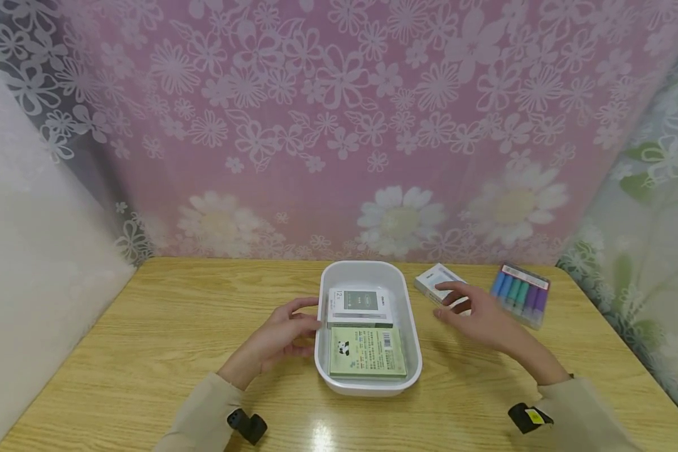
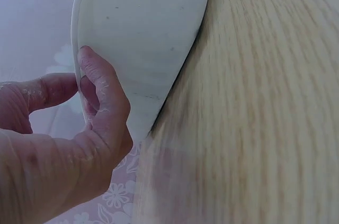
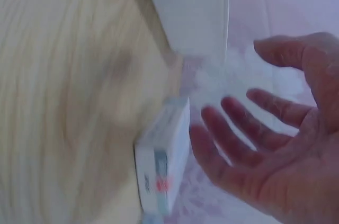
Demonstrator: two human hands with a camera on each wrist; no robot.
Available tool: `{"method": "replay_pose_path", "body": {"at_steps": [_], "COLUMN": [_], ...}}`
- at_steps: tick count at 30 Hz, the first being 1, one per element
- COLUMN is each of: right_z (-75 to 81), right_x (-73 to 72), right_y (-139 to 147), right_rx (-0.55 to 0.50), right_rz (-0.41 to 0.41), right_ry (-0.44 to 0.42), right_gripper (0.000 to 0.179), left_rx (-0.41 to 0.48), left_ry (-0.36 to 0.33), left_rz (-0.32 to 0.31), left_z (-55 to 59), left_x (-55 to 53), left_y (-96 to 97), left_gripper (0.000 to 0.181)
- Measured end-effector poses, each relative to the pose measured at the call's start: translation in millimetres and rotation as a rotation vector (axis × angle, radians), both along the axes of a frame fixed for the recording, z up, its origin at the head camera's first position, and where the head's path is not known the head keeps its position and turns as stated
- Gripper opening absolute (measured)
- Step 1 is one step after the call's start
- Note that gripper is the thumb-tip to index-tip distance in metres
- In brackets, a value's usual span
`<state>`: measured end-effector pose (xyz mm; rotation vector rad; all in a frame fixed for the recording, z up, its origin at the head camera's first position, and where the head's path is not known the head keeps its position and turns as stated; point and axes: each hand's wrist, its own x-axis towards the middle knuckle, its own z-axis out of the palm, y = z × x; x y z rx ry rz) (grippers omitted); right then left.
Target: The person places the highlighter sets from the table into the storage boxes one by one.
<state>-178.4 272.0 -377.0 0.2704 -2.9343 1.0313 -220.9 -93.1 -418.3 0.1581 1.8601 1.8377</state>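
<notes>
A white plastic basket (image 1: 367, 388) stands in the middle of the table. Inside it lie a white box with a green label (image 1: 360, 307) and, nearer to me, a light green box with a panda picture (image 1: 367, 353). My left hand (image 1: 279, 339) holds the basket's left rim; in the left wrist view its fingers (image 2: 100, 75) are bent against the outer wall. My right hand (image 1: 480, 314) hovers with loosely spread fingers at a small white box (image 1: 434, 279) right of the basket. In the right wrist view, that box (image 3: 161, 166) sits beside the fingertips, nothing between thumb and fingers.
A clear case of blue, green and purple markers (image 1: 521, 294) lies at the right, past my right hand. A flowered curtain (image 1: 339, 125) hangs along the back edge of the wooden table (image 1: 215, 295).
</notes>
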Motion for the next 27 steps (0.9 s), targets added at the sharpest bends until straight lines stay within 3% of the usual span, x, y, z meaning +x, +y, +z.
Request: {"method": "replay_pose_path", "body": {"at_steps": [5, 11, 14, 19, 23, 27], "right_z": [6.9, 8.8, 5.2, -4.2, -7.7, -8.1], "right_x": [-3.7, -12.5, -18.3, -27.8, -35.1, -45.8], "right_y": [22, 54, 72, 98, 112, 116], "right_rx": [0.163, 0.294, 0.363, 0.410, 0.390, 0.366], "right_rz": [-0.077, -0.154, -0.171, -0.218, -0.236, -0.254], "right_ry": [0.067, 0.060, 0.001, -0.171, -0.313, -0.387], "right_gripper": [0.058, 0.072, 0.082, 0.096, 0.106, 0.114], "left_rx": [0.018, 0.010, 0.007, 0.006, 0.008, 0.010], "left_ry": [-0.013, -0.020, -0.025, -0.027, -0.034, -0.034], "left_rz": [-0.008, -0.018, -0.024, -0.023, -0.026, -0.041], "left_z": [0.9, 0.7, 0.1, 1.8, 4.4, 5.0], "left_x": [-0.3, -1.5, -3.4, -4.0, -2.9, -3.0], "left_y": [-1.8, -2.6, -1.8, -1.4, -1.7, -3.5], "left_gripper": [0.058, 0.061, 0.063, 0.063, 0.062, 0.062]}}
